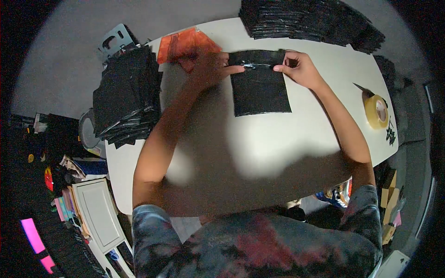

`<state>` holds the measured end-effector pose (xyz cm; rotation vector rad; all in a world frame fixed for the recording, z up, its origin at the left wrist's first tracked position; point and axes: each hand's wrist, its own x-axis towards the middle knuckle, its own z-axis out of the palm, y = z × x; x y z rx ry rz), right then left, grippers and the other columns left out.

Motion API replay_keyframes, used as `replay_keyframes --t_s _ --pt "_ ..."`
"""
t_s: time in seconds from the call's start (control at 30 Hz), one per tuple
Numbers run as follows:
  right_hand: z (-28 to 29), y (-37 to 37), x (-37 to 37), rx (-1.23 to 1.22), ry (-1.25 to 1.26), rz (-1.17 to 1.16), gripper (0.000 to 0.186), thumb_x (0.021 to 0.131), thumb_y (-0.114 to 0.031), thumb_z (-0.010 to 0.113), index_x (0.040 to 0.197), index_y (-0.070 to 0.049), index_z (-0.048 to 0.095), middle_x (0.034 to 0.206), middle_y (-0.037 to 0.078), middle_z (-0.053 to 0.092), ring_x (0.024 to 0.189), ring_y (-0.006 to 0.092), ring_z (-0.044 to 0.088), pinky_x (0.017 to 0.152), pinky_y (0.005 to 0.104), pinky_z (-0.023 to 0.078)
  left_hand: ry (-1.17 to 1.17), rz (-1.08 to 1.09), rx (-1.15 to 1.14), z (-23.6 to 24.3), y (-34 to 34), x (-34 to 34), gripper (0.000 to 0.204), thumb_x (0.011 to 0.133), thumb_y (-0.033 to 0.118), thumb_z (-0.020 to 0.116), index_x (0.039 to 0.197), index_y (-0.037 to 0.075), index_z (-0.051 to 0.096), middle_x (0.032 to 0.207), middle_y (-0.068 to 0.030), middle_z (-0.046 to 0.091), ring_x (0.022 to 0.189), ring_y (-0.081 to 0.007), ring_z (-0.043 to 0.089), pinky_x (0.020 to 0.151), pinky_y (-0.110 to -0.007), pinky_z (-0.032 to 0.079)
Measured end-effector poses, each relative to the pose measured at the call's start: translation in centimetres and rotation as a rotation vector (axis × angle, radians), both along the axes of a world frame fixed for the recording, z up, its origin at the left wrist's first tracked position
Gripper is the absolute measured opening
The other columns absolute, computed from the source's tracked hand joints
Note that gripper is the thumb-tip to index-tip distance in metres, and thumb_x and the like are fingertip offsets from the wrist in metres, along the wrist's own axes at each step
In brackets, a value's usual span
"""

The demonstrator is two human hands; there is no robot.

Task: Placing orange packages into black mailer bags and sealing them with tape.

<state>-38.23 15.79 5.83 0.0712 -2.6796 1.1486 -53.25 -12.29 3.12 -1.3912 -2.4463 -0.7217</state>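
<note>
A flat, square black plastic bag [261, 90] lies on the white table in front of me, with a shiny band across its upper part. My left hand [215, 67] pinches its upper left side, thumb stretched along the shiny band and fingers partly in shadow. At the upper right corner, my right hand [297, 68] grips the bag between thumb and curled fingers. Just beyond my left hand lies a crumpled orange plastic bag [185, 44].
A tall stack of black bags [127, 92] stands at the table's left edge. Another black stack [306, 21] fills the far right edge. On the right are a roll of clear yellowish tape [376, 111], a pointed dark tool [364, 89] and small black pieces [391, 135].
</note>
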Motion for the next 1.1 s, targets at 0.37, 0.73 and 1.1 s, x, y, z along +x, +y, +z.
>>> replay_keyframes --t_s 0.37,0.73,1.1 --pt "1.1 -1.1 0.9 0.084 0.159 0.186 0.025 0.076 0.000 0.084 0.099 -0.001 0.074 0.094 0.008 0.068 0.085 0.0190 0.061 0.078 0.0316 0.052 -0.231 -0.208 0.047 2.1 -0.7 1.7 0.049 0.076 0.049 0.086 0.100 0.007 0.078 0.090 -0.0105 0.074 0.086 -0.0276 0.070 0.080 -0.037 0.055" --pt "1.7 -2.4 2.4 0.407 0.296 0.317 0.031 0.070 0.012 0.064 0.097 -0.001 0.071 0.096 0.013 0.063 0.088 0.0340 0.066 0.077 0.0405 0.058 0.165 -0.339 0.010 2.4 -2.6 3.3 0.027 0.087 0.032 0.077 0.104 0.011 0.078 0.099 -0.0050 0.073 0.097 -0.0266 0.070 0.088 -0.042 0.055" --pt "3.9 -4.4 2.9 0.555 0.235 0.385 0.031 0.090 -0.016 0.059 0.116 -0.001 0.067 0.123 0.016 0.063 0.115 0.0382 0.061 0.100 0.0461 0.052 0.131 -0.343 0.092 2.7 -4.2 4.9 0.021 0.092 0.031 0.072 0.098 0.012 0.078 0.119 -0.0024 0.072 0.109 -0.0246 0.068 0.095 -0.040 0.054"
